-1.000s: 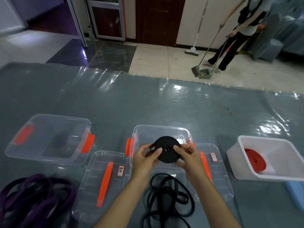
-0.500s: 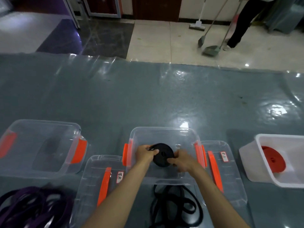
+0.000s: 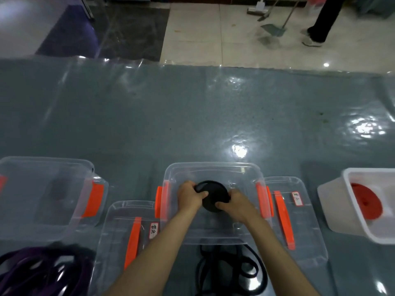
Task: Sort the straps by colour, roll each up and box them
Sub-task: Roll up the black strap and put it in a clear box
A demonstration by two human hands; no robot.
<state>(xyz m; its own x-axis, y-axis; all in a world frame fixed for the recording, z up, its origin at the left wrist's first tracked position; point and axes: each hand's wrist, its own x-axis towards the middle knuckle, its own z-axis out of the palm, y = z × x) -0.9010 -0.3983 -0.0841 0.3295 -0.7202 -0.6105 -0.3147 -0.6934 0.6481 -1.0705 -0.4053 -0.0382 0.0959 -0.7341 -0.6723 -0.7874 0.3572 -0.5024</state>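
Both hands hold a rolled black strap [image 3: 213, 196] low inside the middle clear box [image 3: 210, 169]. My left hand [image 3: 189, 197] grips its left edge and my right hand [image 3: 235, 205] its right edge. Loose black straps [image 3: 226, 272] lie in a tangle in front of that box, between my forearms. A pile of purple straps [image 3: 40, 270] sits at the near left. A rolled red strap [image 3: 366, 205] leans inside the white tub [image 3: 335, 210] on the right.
A second clear box [image 3: 42, 167] with orange latches stands at the left, something dark inside it. Two clear lids with orange handles lie flat: one [image 3: 128, 231] left of the middle box, one [image 3: 286, 212] right of it. Beyond the table a person [image 3: 320, 24] sweeps the floor.
The hands have lowered the rolled black strap from above the middle box down into it. The view has tilted further down towards the table.
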